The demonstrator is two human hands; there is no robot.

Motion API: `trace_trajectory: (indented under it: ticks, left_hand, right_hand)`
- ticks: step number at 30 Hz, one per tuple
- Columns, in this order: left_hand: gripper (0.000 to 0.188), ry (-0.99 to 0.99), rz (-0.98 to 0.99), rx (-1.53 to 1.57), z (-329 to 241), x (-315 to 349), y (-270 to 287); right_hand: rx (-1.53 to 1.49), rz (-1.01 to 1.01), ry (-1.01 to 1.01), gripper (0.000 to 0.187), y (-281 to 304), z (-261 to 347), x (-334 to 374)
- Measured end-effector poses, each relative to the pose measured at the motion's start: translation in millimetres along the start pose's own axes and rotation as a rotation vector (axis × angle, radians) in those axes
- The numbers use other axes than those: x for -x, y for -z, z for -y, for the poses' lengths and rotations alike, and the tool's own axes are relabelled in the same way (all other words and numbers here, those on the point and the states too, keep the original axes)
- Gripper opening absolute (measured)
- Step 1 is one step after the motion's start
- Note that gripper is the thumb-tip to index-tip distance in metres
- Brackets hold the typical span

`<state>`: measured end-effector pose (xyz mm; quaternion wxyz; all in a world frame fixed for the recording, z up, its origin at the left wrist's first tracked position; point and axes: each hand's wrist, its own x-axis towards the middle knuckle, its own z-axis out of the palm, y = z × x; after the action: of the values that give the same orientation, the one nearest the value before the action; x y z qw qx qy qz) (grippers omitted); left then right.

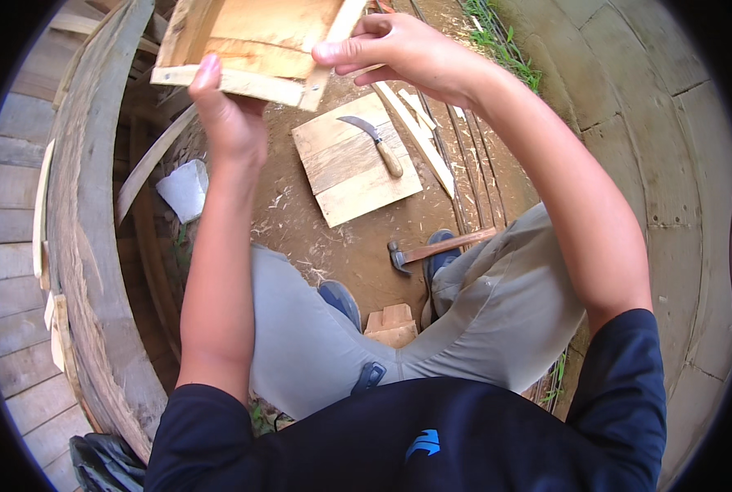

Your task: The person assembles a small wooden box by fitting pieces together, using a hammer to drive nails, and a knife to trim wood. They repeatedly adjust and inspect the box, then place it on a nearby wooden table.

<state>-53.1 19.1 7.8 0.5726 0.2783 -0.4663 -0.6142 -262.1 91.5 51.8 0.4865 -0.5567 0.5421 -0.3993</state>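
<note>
A shallow wooden box (269, 51) with nailed rails is lifted at the top of the view, tilted, its upper part cut off by the edge. My left hand (228, 123) grips its near rail, thumb over the top and fingers hidden beneath. At the right rail, my right hand (394, 51) has its thumb on the wood and its bent fingers along the outer side. Below on the ground lies a square board of joined planks (345, 193), with a curved knife (386, 154) resting on it. A claw hammer (444, 248) lies by my right shoe.
Long wooden strips (421, 143) and thin dark rods (474, 168) lie right of the board. A big weathered beam (95, 238) curves along the left. Near it sits a whitish block (185, 190). Wood shavings litter the dirt, and a small wood block (391, 325) lies between my feet.
</note>
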Motion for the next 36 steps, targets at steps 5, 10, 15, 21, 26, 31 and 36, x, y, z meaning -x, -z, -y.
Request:
trace_trajectory:
  ticks: [5,10,15,21,26,31,36]
  left_hand:
    - [0.067,-0.057,-0.13,0.04,-10.2,-5.6,1.4]
    - [0.071,0.068,-0.216,-0.042,-3.9,-3.2,6.8]
    - [0.07,0.151,-0.356,-0.203,14.7,-10.2,41.9]
    - [0.071,0.205,-0.351,-0.271,39.5,-17.1,37.0]
    - [0.07,0.215,-0.324,-0.325,49.8,-17.4,29.3]
    - [0.069,0.19,-0.32,-0.31,51.8,-17.6,24.5]
    - [0.067,0.174,-0.327,-0.291,48.4,-15.4,28.0]
  right_hand:
    - [0.417,0.114,0.01,0.039,90.2,-46.2,-12.8]
    - [0.662,-0.496,-0.472,0.02,146.5,-264.1,4.4]
    - [0.382,-0.528,-0.698,0.027,93.1,-405.5,8.6]
    - [0.334,-0.666,-0.801,0.036,64.1,-423.6,-21.3]
    - [0.467,-0.608,-0.799,0.045,74.4,-435.0,-22.5]
    - [0.478,-0.553,-0.782,0.037,72.3,-429.8,-25.6]
    - [0.564,-0.521,-0.737,0.028,65.2,-399.8,-32.7]
